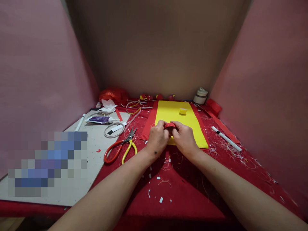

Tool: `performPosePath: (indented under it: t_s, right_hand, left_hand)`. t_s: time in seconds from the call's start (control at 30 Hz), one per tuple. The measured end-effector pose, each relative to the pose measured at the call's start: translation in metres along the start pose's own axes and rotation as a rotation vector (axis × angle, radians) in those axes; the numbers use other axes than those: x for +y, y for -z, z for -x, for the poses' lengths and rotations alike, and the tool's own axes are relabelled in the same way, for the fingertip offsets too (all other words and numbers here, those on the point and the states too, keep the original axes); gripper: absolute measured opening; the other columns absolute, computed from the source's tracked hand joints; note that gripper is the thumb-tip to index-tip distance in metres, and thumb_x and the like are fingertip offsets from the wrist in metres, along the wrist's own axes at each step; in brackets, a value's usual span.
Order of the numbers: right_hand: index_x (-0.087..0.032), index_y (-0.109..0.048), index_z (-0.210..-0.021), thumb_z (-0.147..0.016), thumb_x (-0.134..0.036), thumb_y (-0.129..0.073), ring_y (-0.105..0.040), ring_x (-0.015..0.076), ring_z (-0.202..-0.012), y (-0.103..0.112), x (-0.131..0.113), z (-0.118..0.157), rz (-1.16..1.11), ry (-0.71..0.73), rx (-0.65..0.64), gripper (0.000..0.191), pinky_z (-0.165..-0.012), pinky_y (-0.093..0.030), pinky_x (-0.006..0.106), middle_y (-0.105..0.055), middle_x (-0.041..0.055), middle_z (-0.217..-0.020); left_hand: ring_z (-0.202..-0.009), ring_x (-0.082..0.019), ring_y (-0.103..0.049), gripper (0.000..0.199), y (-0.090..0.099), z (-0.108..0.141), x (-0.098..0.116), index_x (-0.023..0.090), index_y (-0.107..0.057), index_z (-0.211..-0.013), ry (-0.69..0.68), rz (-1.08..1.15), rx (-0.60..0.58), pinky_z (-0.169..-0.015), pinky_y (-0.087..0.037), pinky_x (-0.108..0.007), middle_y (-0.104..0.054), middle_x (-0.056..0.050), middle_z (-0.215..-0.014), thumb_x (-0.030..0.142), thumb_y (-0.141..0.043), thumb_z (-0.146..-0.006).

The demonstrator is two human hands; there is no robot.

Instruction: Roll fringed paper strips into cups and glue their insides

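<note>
Between my two hands is a small round red piece with a ridged edge, possibly rolled corrugated paper. My left hand grips it from the left, fingers curled. From the right, my right hand pinches its other side. Both hands are over the near end of a stack of yellow corrugated sheets, which lies on red corrugated sheets. A small yellow cup-shaped piece sits on the yellow sheet beyond my right hand. The underside of the red piece is hidden by my fingers.
Left of my hands lie scissors with red and yellow handles, a roll of tape and a purple glue tube on a grey board. A white pen lies right. Behind are a red bag and a jar. Scraps litter the red cloth.
</note>
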State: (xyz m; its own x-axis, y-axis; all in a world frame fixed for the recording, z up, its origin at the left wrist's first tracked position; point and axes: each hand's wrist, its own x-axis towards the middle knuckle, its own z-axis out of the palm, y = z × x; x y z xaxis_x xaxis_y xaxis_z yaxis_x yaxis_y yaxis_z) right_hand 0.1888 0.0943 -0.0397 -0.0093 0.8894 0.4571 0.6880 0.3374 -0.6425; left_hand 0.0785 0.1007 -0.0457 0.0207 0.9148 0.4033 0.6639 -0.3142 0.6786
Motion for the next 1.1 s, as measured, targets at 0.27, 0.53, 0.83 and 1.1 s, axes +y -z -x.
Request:
performPosePath:
  t_s: [0.27,0.53,0.83,1.1]
  right_hand:
    - [-0.009,-0.065,-0.103,-0.078,-0.008,-0.045,-0.065,0.0222,-0.081,0.0003,0.0006,-0.0001,0.092,0.033,-0.012,0.033,-0.074,-0.046,0.030,-0.070,0.0144,-0.096]
    - [-0.009,-0.065,-0.104,-0.079,-0.008,-0.045,-0.066,0.0227,-0.081,0.0001,-0.0007,0.0019,0.155,0.077,0.005,0.033,-0.075,-0.047,0.031,-0.070,0.0154,-0.095]
    - [-0.007,-0.064,-0.105,-0.080,-0.009,-0.044,-0.066,0.0219,-0.077,0.0000,-0.0030,0.0013,0.173,0.079,0.009,0.032,-0.072,-0.045,0.029,-0.071,0.0157,-0.092]
    - [-0.007,-0.064,-0.105,-0.081,-0.010,-0.042,-0.066,0.0221,-0.075,-0.0002,-0.0039,0.0024,0.166,0.054,-0.004,0.032,-0.069,-0.045,0.030,-0.071,0.0158,-0.090]
  left_hand:
    - [-0.074,-0.018,-0.062,0.024,0.0015,-0.0006,-0.0009,0.015,-0.060,-0.094,-0.037,-0.079,0.015,-0.069,-0.044,-0.027,-0.069,-0.007,-0.083,0.008,-0.046,-0.075]
    - [-0.077,-0.020,-0.063,0.026,0.0013,0.0003,0.0002,0.014,-0.059,-0.096,-0.015,-0.080,0.017,-0.072,-0.046,-0.029,-0.069,-0.009,-0.085,0.007,-0.047,-0.074]
    - [-0.066,-0.014,-0.062,0.019,0.0011,0.0008,-0.0012,0.018,-0.060,-0.087,0.006,0.084,0.046,-0.063,-0.045,-0.023,-0.068,-0.003,-0.076,0.009,-0.047,-0.075]
    - [-0.065,-0.015,-0.062,0.022,0.0009,0.0011,-0.0009,0.018,-0.060,-0.093,0.005,0.046,0.044,-0.063,-0.044,-0.023,-0.068,-0.003,-0.075,0.011,-0.047,-0.076]
